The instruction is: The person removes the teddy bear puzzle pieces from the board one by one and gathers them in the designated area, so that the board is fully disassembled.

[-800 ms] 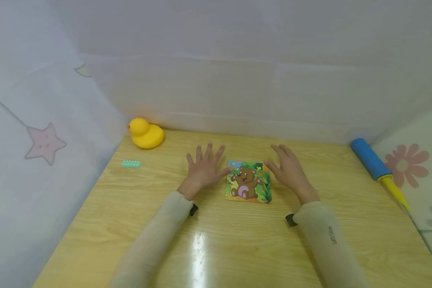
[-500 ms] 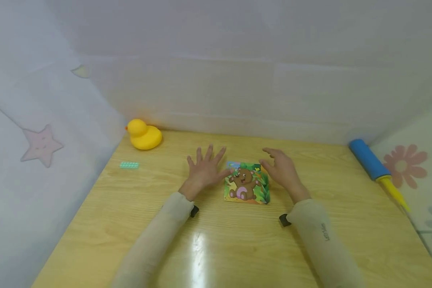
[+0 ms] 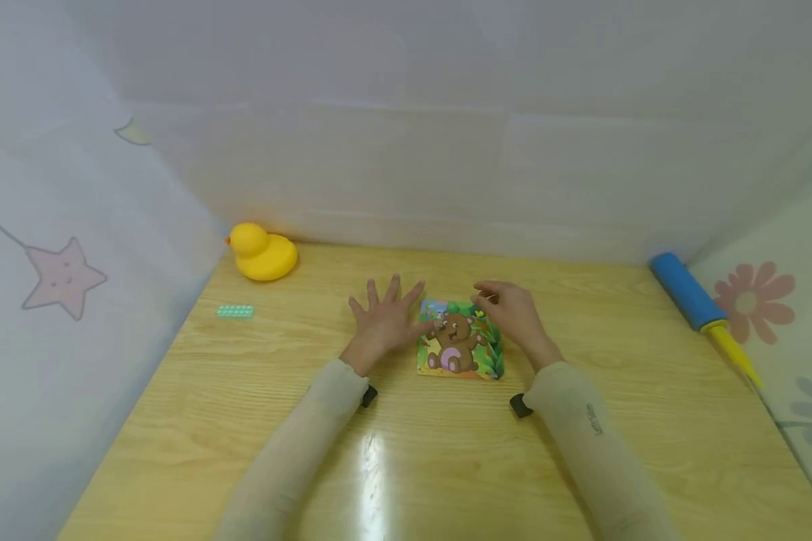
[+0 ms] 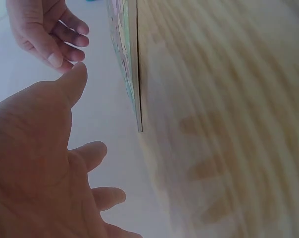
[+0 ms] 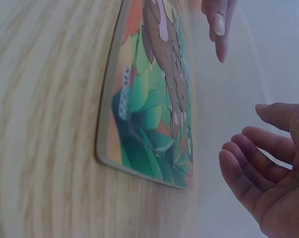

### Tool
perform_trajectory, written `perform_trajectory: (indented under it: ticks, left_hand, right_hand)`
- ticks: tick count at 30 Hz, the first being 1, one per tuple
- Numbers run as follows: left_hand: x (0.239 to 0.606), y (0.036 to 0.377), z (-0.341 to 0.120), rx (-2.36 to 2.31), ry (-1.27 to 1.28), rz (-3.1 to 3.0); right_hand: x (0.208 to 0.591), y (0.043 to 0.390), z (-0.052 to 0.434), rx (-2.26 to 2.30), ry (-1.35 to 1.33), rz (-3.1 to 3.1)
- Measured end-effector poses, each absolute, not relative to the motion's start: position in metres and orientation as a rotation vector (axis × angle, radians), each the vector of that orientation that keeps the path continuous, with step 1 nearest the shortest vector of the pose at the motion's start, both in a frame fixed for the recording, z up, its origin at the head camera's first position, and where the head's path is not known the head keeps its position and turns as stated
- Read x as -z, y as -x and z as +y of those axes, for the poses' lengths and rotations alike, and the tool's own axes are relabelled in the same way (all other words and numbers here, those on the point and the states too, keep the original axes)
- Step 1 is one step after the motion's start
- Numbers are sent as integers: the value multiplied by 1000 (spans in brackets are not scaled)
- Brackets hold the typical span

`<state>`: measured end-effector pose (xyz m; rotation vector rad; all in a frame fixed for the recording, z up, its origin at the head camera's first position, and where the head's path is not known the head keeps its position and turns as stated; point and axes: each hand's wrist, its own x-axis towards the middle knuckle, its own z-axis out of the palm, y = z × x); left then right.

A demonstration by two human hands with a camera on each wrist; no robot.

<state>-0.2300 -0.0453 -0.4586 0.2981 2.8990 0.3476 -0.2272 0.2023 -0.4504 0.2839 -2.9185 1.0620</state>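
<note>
A thin square bear puzzle board (image 3: 456,353) lies flat on the table, its cut lines faintly visible in the right wrist view (image 5: 159,94). My left hand (image 3: 382,324) is spread with straight fingers at the board's left side, the thumb reaching over its upper left edge. In the left wrist view that hand (image 4: 35,158) is raised off the tabletop and holds nothing. Above the board's upper right corner is my right hand (image 3: 517,315), its fingers loosely curved. From the right wrist, the right hand (image 5: 268,163) appears apart from the board, with nothing between thumb and fingers.
A yellow rubber duck (image 3: 265,254) sits at the table's back left corner. In front of it lies a small green patterned strip (image 3: 235,311). A blue and yellow hand pump (image 3: 697,300) lies along the right edge. Pale cloth (image 3: 406,165) hangs behind the wooden table (image 3: 298,338).
My right hand has moved left, from beside the board to over its upper right corner, its fingers curving more. My left hand stays spread in nearly the same place. The view shifts slightly.
</note>
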Motion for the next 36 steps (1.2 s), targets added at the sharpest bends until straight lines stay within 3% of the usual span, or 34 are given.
perform_trajectory:
  ticks: [36]
  left_hand:
    - [454,226,-38,-245,-282,2778]
  right_hand:
    - [465,243,153,-1068,-299,-3109]
